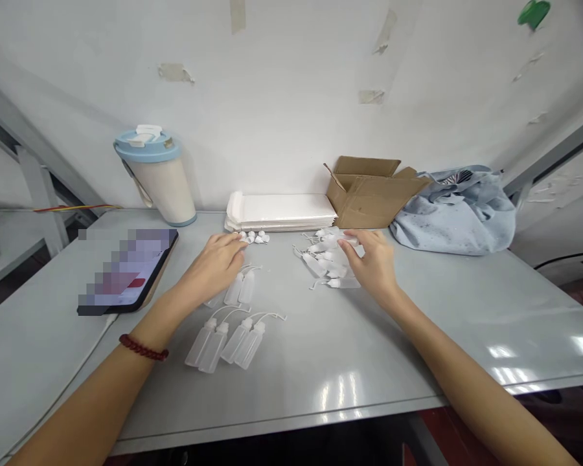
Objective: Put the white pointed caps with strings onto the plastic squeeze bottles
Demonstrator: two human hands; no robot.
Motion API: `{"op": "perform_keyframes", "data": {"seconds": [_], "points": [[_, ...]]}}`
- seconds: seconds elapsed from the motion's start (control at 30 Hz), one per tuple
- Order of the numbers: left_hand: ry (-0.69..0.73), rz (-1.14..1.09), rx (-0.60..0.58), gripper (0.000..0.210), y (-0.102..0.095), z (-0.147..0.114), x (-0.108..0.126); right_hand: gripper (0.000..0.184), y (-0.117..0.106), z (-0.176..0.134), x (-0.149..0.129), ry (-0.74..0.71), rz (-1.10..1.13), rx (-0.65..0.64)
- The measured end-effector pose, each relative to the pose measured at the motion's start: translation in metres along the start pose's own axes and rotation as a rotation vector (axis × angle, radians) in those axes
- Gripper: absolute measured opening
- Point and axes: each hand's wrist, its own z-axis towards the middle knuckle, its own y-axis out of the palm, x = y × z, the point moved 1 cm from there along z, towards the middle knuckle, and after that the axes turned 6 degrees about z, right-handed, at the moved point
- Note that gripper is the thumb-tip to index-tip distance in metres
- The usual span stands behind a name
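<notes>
My left hand (216, 264) reaches to a small heap of white caps (258, 237), its fingertips at the heap's left edge; thumb and forefinger are slightly apart. My right hand (375, 262) is at a loose pile of small translucent plastic bottles (328, 260). Its thumb and forefinger close on the end of one bottle (347, 238) at the top of the pile. In front of my left hand, several more bottles with thin bent tubes (243, 343) lie side by side in pairs. Another pair (240, 288) lies behind them, with a further bottle partly hidden by my left hand.
A stack of white padded envelopes (284, 210) lies against the wall, beside an open cardboard box (374, 197) and a bundled light-blue cloth (459, 210). At left stand a lidded tumbler (168, 184) and a phone (131, 272) on a cable. The grey table (296, 388) ends at the front edge.
</notes>
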Motion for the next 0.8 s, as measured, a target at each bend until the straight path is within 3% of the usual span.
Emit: {"op": "perform_keyframes", "data": {"seconds": [0.13, 0.27, 0.33, 0.43, 0.53, 0.63, 0.8], "points": [[0.017, 0.002, -0.029, 0.042, 0.006, 0.001, -0.004, 0.019, 0.003, -0.002, -0.002, 0.004, -0.027, -0.034], [0.021, -0.002, -0.040, 0.042, 0.006, 0.002, -0.003, 0.018, 0.001, -0.007, -0.023, -0.136, 0.078, -0.033], [0.022, -0.004, -0.039, 0.041, 0.004, 0.003, -0.002, 0.019, -0.001, -0.014, -0.043, -0.219, 0.237, -0.159], [0.033, -0.009, -0.044, 0.040, 0.003, 0.003, 0.000, 0.024, -0.002, -0.031, -0.077, -0.307, 0.469, -0.495], [0.042, -0.012, -0.055, 0.040, 0.004, 0.004, 0.001, 0.030, -0.001, -0.048, -0.105, -0.449, 0.512, -0.687], [0.038, -0.020, -0.064, 0.040, 0.005, 0.004, 0.001, 0.039, 0.003, -0.059, -0.117, -0.562, 0.428, -0.777], [0.010, -0.039, -0.059, 0.040, 0.005, 0.002, 0.001, 0.045, 0.008, -0.063, -0.115, -0.589, 0.383, -0.834]]}}
